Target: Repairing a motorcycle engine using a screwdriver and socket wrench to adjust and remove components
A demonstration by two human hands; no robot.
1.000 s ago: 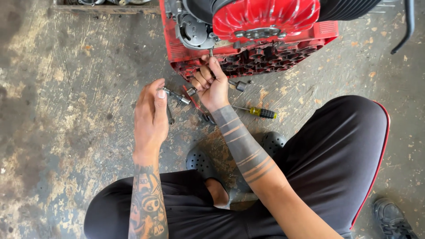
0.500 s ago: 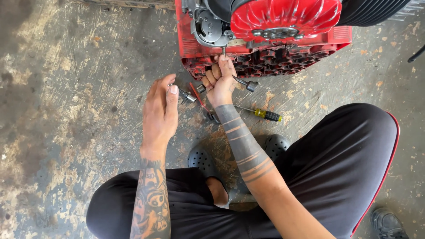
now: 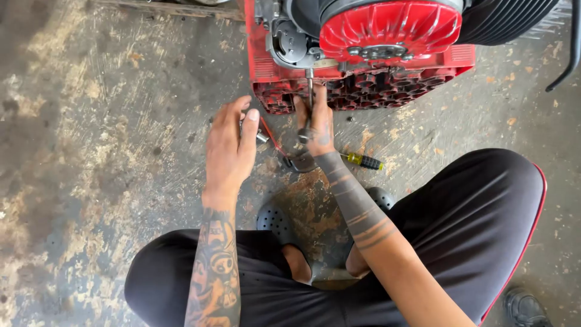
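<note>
Two hands are working low on the concrete floor (image 3: 91,151), with the person sitting cross-legged in black trousers and black perforated clogs (image 3: 275,218).

Starting at the 9 o'clock side: the left hand (image 3: 230,145) hovers palm-down over some small metal bits (image 3: 261,137), maybe sockets. Its fingers are loosely together and I can't tell whether it actually grips anything, looks more like it's resting on or picking through them so they stay within reach.

Moving toward the middle, the right hand (image 3: 316,124) is closed around a slim metal tool shaft (image 3: 310,91), probably a driver or extension, pointing up toward 12 o'clock into the underside of the red engine housing (image 3: 363,79). Holding it upright like that lines it up with whatever fastener sits there, though the tip is hidden.

At about 3 o'clock from that hand, a yellow-handled screwdriver (image 3: 362,160) lies flat on the floor, just beside the forearm, apart from it. The red finned cover (image 3: 390,27) sits on top of the housing, and a black tyre edge (image 3: 514,18) shows at upper right.
</note>
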